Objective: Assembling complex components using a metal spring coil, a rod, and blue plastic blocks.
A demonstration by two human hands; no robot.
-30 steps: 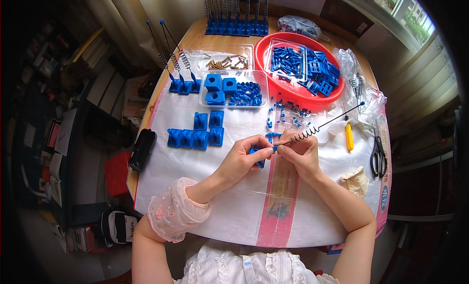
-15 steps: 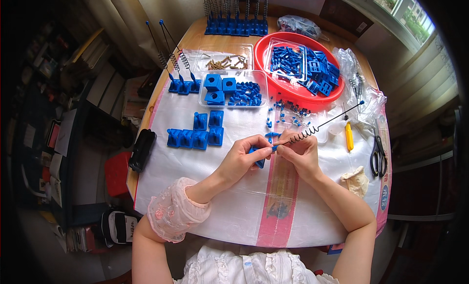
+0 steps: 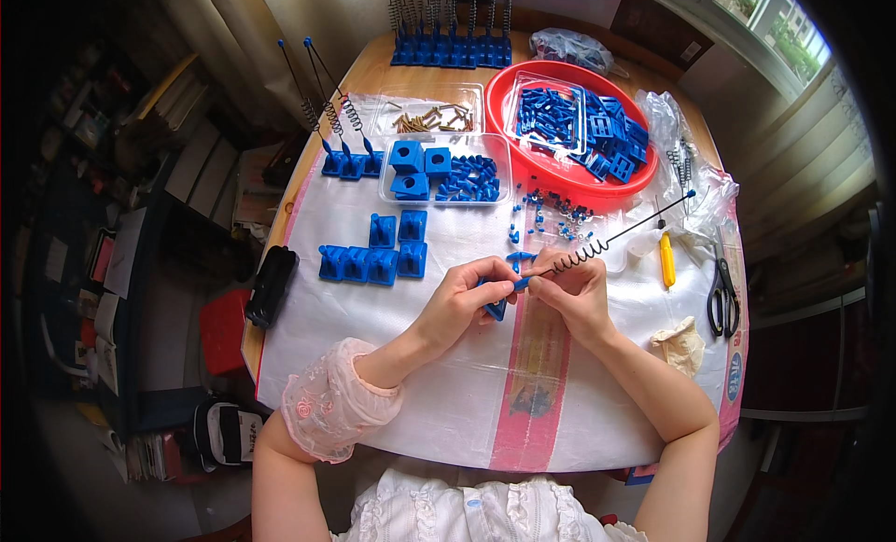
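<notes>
Left hand (image 3: pixel 467 295) has the blue base (image 3: pixel 496 310) pinched, right hand (image 3: pixel 581 295) is gripping the spring (image 3: pixel 583 256) by its near end, both in front of the person over the worktop (image 3: pixel 369 71). My worry: if either pinch slips, the join could twist crooked. A fumble forward might scatter the loose bits (image 3: pixel 537 199) just beyond — and the spring's long tip could snag the plastic bag (image 3: pixel 714 211) — annoying.

Reads as a home room with small-parts assembly: curtains (image 3: pixel 233 48), bright window (image 3: pixel 775 29), cluttered shelving (image 3: pixel 177 206), black-and-white bag (image 3: pixel 224 433), wooden table (image 3: pixel 373 71) carrying a red basin (image 3: pixel 497 104) of blue plastic parts (image 3: pixel 621 136).
</notes>
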